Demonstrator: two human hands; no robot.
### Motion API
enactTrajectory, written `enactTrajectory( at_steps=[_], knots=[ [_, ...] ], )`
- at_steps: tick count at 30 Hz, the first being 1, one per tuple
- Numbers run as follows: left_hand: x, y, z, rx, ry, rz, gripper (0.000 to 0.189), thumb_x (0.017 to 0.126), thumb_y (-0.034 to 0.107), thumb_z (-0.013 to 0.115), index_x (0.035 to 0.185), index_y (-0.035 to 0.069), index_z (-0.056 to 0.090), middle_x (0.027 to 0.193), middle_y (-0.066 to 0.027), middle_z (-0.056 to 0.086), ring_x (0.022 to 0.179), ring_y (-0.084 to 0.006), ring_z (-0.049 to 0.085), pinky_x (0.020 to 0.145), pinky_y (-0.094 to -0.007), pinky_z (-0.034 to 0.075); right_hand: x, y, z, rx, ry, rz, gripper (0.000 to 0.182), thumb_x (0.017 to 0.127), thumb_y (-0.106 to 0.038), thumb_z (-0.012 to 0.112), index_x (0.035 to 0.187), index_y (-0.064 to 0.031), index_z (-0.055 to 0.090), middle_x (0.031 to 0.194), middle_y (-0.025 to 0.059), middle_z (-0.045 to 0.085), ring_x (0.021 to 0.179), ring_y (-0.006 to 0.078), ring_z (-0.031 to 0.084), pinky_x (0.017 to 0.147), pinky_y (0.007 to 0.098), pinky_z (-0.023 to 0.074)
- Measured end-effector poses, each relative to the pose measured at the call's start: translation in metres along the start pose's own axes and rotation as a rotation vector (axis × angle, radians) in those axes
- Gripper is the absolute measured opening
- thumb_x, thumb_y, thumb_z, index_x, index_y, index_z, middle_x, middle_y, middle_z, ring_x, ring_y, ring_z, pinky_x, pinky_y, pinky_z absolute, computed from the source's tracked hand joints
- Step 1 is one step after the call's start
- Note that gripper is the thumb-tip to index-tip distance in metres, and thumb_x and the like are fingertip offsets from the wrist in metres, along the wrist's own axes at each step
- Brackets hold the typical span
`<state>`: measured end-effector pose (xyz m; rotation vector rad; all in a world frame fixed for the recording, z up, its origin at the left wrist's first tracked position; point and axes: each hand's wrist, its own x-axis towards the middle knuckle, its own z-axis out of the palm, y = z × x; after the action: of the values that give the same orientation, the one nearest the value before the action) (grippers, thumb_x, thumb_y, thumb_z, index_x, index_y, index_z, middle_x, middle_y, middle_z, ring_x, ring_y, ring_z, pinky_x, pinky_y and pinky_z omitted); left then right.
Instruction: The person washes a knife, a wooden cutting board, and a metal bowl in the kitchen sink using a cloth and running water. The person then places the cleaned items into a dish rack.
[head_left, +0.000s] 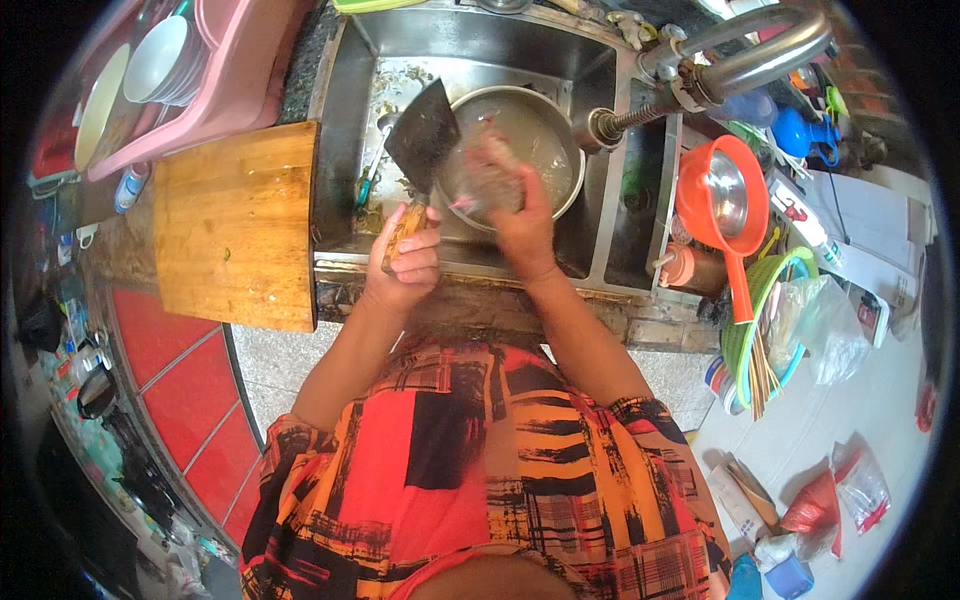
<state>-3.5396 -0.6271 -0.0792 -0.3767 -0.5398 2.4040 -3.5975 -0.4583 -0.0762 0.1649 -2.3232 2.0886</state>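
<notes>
My left hand (405, 259) is closed around the wooden handle of a cleaver (424, 135). Its dark, broad blade points up and away from me over the sink (487, 45). In my right hand (529, 236) is a crumpled cloth-like bundle (491, 176), greyish with pink and red parts; motion blur hides exactly what it is. The bundle is just right of the blade, and I cannot tell whether they touch. Below it, a round metal basin (551, 131) of cloudy water stands in the sink. Wet scraps and a teal-handled utensil (367, 184) lie left of the basin.
A wooden cutting board (236, 232) lies left of the sink, near a pink dish rack (240, 82) with bowls. The metal faucet (750, 64) arches in from the right. An orange dipper (724, 195) and a green basket (750, 322) stand on the right.
</notes>
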Motion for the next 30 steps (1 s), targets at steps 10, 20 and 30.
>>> enactTrajectory(
  at_steps=[10,20,30],
  knots=[
    [-0.009,-0.042,0.001,-0.097,-0.044,-0.183,0.040,0.091,0.045,0.028,0.094,0.007,0.040,0.054,-0.0028,0.042,0.033,-0.0103,0.037,0.028,-0.0221,0.027,0.033,-0.005,0.028,-0.280,0.005,-0.337,0.037,0.061,0.003,0.058,0.096,-0.0052,0.050,0.092,0.0133,0.052,0.089,0.0325,0.051,0.078,0.0371,0.0412],
    [-0.035,-0.042,-0.006,-0.148,-0.038,-0.115,0.038,0.092,0.044,0.028,0.095,0.008,0.040,0.055,-0.0034,0.043,0.034,-0.0100,0.037,0.029,-0.0222,0.027,0.047,0.110,-0.011,-1.007,0.120,0.021,0.032,0.067,-0.007,0.059,0.098,-0.0100,0.053,0.096,0.0148,0.053,0.088,0.0350,0.052,0.076,0.0444,0.0413],
    [-0.026,-0.019,-0.009,-0.118,0.008,0.022,0.033,0.093,0.037,0.031,0.096,0.006,0.040,0.058,-0.0038,0.046,0.038,-0.0113,0.044,0.034,-0.0231,0.032,0.040,0.069,-0.010,0.053,0.104,0.807,0.033,0.072,-0.007,0.055,0.104,-0.0023,0.050,0.093,0.0119,0.059,0.084,0.0207,0.058,0.074,0.0313,0.0454]
  ],
)
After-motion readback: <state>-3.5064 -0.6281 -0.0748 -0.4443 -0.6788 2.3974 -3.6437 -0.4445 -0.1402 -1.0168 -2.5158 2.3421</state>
